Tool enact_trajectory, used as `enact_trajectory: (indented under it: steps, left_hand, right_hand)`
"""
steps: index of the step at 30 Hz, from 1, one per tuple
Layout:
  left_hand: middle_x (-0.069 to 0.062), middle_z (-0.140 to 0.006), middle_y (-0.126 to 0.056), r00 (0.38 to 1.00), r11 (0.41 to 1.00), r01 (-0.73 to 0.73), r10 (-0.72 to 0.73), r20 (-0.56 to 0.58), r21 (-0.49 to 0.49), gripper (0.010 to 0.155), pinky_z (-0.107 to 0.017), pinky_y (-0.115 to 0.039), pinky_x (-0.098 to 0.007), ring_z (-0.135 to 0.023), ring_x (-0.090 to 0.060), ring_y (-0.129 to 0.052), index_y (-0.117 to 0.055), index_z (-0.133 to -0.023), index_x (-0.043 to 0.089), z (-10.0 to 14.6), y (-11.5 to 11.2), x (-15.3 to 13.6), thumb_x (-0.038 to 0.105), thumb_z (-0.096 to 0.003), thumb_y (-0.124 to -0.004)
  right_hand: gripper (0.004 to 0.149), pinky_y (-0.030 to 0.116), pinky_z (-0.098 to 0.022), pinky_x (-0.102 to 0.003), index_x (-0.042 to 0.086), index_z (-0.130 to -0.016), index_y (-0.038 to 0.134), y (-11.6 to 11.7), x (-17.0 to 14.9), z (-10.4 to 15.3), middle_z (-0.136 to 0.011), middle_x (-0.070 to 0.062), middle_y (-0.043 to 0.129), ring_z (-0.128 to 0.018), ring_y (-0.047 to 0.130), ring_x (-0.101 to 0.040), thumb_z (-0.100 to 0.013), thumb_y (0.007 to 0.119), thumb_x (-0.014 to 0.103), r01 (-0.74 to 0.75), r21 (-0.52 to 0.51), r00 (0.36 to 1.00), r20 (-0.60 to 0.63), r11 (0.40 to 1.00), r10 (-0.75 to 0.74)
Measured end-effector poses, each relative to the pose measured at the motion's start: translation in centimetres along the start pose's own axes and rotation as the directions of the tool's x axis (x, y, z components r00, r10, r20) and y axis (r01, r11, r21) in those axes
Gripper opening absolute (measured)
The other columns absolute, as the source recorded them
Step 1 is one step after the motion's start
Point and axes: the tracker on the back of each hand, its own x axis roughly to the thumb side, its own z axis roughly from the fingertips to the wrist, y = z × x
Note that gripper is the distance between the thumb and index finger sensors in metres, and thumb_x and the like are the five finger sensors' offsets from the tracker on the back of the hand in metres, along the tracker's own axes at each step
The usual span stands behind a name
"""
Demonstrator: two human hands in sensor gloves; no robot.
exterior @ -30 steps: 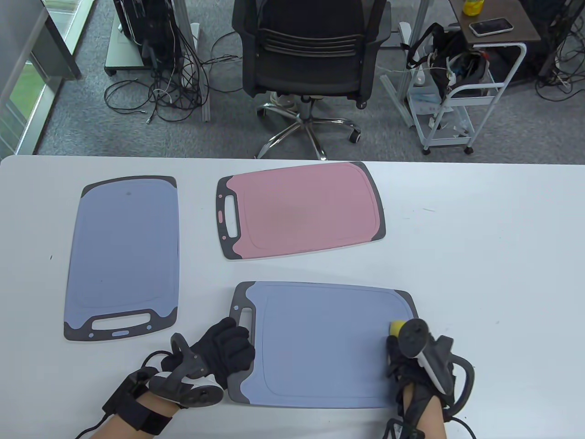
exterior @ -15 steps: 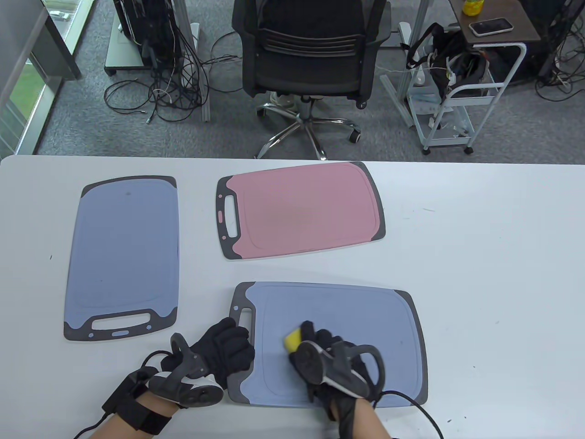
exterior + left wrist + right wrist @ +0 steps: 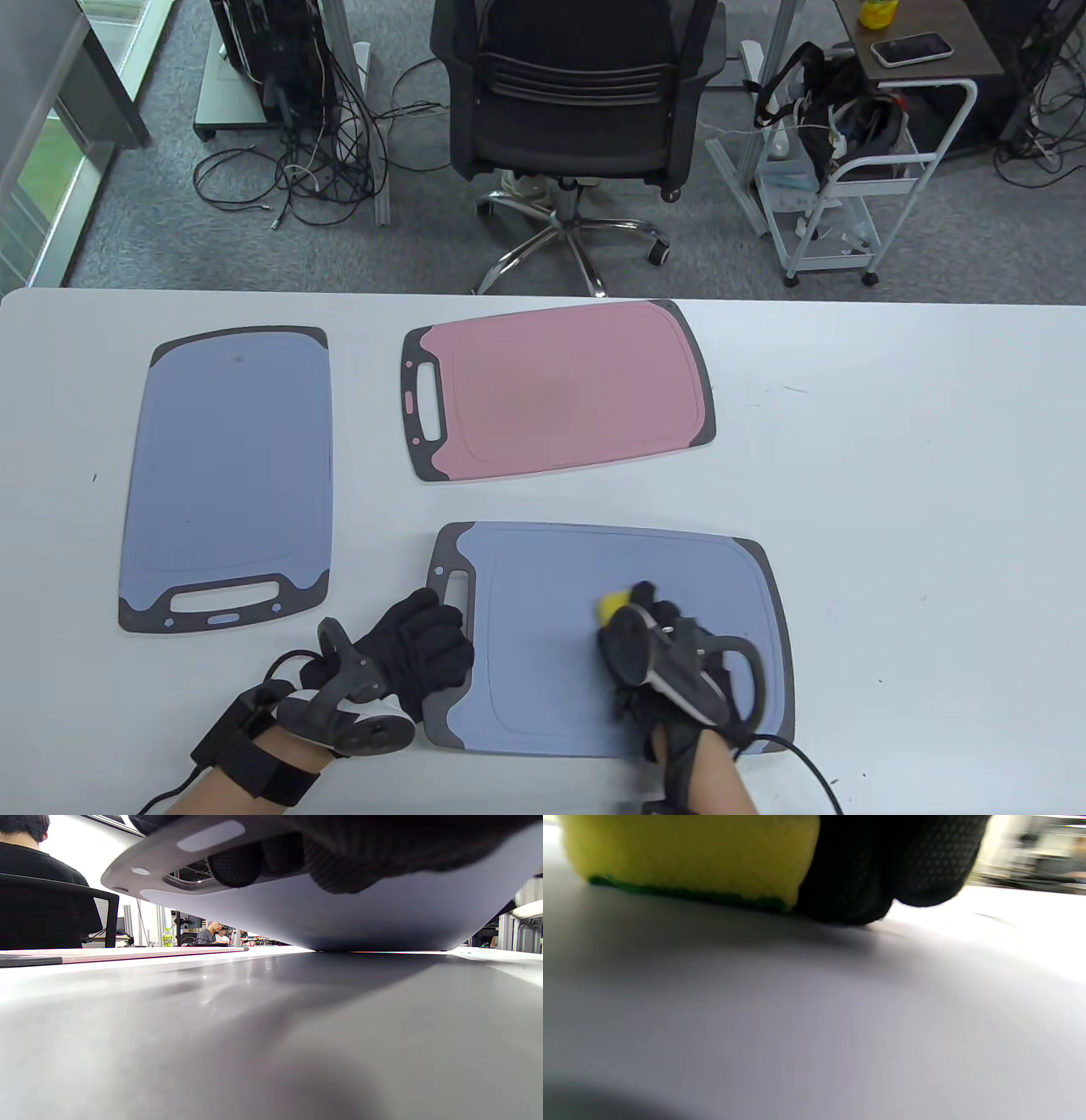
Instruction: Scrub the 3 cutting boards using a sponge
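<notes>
Yellow sponge (image 3: 612, 602), green scouring face down in the right wrist view, now near the middle of the near blue board (image 3: 543, 645), gripped under the curled fingers of the right hand (image 3: 670, 671). Half a second back, further left on this board; a second back, out at its far right corner; so a sweep to the left, then a return toward the right, which reads as back-and-forth scrubbing in full swing on this first board. Left hand (image 3: 407, 649) unmoved across all three table views, lying on the board's handle end at the near left with fingers curled over the edge, fingertips (image 3: 237, 868) showing beneath the lifted rim in the left wrist view: clamped there, pinning the board against the strokes. Other two boards not reached by the sponge in these pictures: the pink board (image 3: 560, 390) beyond, the second blue board (image 3: 229, 475) off to the left, both well apart from the hands. Judged early in the task, with one board under way. Plenty of bare white table (image 3: 916, 509) to the right and between the boards for wide strokes. Dark rim at the board's right end close to the sponge hand, so a risk of running off the edge; cable trailing from the right wrist at the near edge also worth minding.
</notes>
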Motion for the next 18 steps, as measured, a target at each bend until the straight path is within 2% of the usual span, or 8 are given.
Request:
enact_trajectory:
  steps: [3,5,6,8,10,14,16,18]
  left_hand:
    - [0.004,-0.094,-0.073,1.000,1.000,0.003,-0.003,0.002,0.002,0.044,-0.077,-0.058,-0.058,-0.099,-0.025,-0.075,-0.061,-0.093,0.028,0.0,0.0,0.0,0.041,-0.0577,-0.083]
    - [0.004,-0.094,-0.073,1.000,1.000,0.004,-0.004,0.001,0.004,0.044,-0.076,-0.058,-0.058,-0.099,-0.025,-0.076,-0.061,-0.093,0.028,0.0,0.1,0.0,0.041,-0.0576,-0.083]
    - [0.004,-0.094,-0.073,1.000,1.000,0.002,-0.002,0.001,0.003,0.044,-0.076,-0.058,-0.058,-0.099,-0.025,-0.076,-0.061,-0.093,0.028,0.0,0.0,0.0,0.041,-0.0576,-0.083]
    - [0.004,-0.094,-0.073,1.000,1.000,0.003,-0.003,0.001,-0.002,0.044,-0.076,-0.058,-0.058,-0.099,-0.025,-0.075,-0.060,-0.094,0.028,0.0,0.0,0.1,0.041,-0.0576,-0.083]
    - [0.004,-0.094,-0.073,1.000,1.000,0.006,-0.006,0.001,-0.006,0.044,-0.076,-0.058,-0.058,-0.099,-0.025,-0.075,-0.060,-0.094,0.028,0.0,0.0,0.1,0.041,-0.0577,-0.083]
    - [0.004,-0.094,-0.072,1.000,1.000,0.013,-0.013,0.002,-0.006,0.045,-0.077,-0.058,-0.058,-0.099,-0.025,-0.075,-0.060,-0.094,0.028,-0.1,0.1,0.2,0.041,-0.0578,-0.083]
    - [0.004,-0.094,-0.072,1.000,1.000,0.018,-0.018,0.003,-0.004,0.045,-0.077,-0.058,-0.058,-0.099,-0.025,-0.075,-0.060,-0.094,0.028,-0.1,0.1,0.3,0.041,-0.0579,-0.082]
    - [0.004,-0.094,-0.072,1.000,1.000,0.015,-0.015,0.004,-0.003,0.045,-0.077,-0.057,-0.058,-0.099,-0.025,-0.075,-0.060,-0.094,0.028,-0.1,0.1,0.2,0.041,-0.0580,-0.082]
  right_hand:
    - [0.075,0.079,-0.048,-0.044,0.010,-0.107,0.059,-0.5,6.1,0.9,-0.079,-0.009,0.080,-0.055,0.090,-0.021,-0.051,0.065,0.060,-0.082,-0.041,0.975,0.204,0.996,0.088]
    - [0.075,0.081,-0.048,-0.042,0.012,-0.107,0.059,-0.8,5.9,0.8,-0.079,-0.006,0.082,-0.055,0.092,-0.018,-0.051,0.061,0.062,-0.183,-0.037,0.966,0.177,0.982,0.187]
    - [0.075,0.081,-0.049,-0.041,0.014,-0.108,0.057,-0.7,4.9,0.6,-0.081,-0.004,0.080,-0.056,0.091,-0.017,-0.051,0.060,0.063,-0.151,-0.019,0.974,0.169,0.988,0.152]
    - [0.075,0.080,-0.047,-0.043,0.013,-0.107,0.060,-0.1,1.2,0.3,-0.078,-0.008,0.081,-0.053,0.090,-0.020,-0.050,0.066,0.060,-0.020,-0.005,1.000,0.016,1.000,0.020]
    - [0.075,0.079,-0.046,-0.043,0.013,-0.107,0.060,0.6,-4.2,0.4,-0.078,-0.008,0.081,-0.053,0.090,-0.020,-0.050,0.066,0.060,-0.011,0.017,0.985,-0.171,1.000,0.014]
    - [0.074,0.080,-0.046,-0.044,0.011,-0.107,0.061,1.6,-14.3,2.6,-0.078,-0.009,0.082,-0.053,0.091,-0.021,-0.051,0.065,0.060,-0.010,0.082,0.831,-0.554,0.997,0.054]
    - [0.075,0.079,-0.047,-0.043,0.012,-0.108,0.057,2.3,-17.9,4.2,-0.079,-0.007,0.080,-0.054,0.090,-0.020,-0.052,0.064,0.060,0.105,0.098,0.723,-0.691,0.990,-0.009]
    - [0.074,0.077,-0.046,-0.046,0.009,-0.107,0.060,2.6,-18.6,4.9,-0.078,-0.012,0.080,-0.053,0.089,-0.024,-0.052,0.071,0.057,0.223,-0.051,0.689,-0.698,0.974,-0.194]
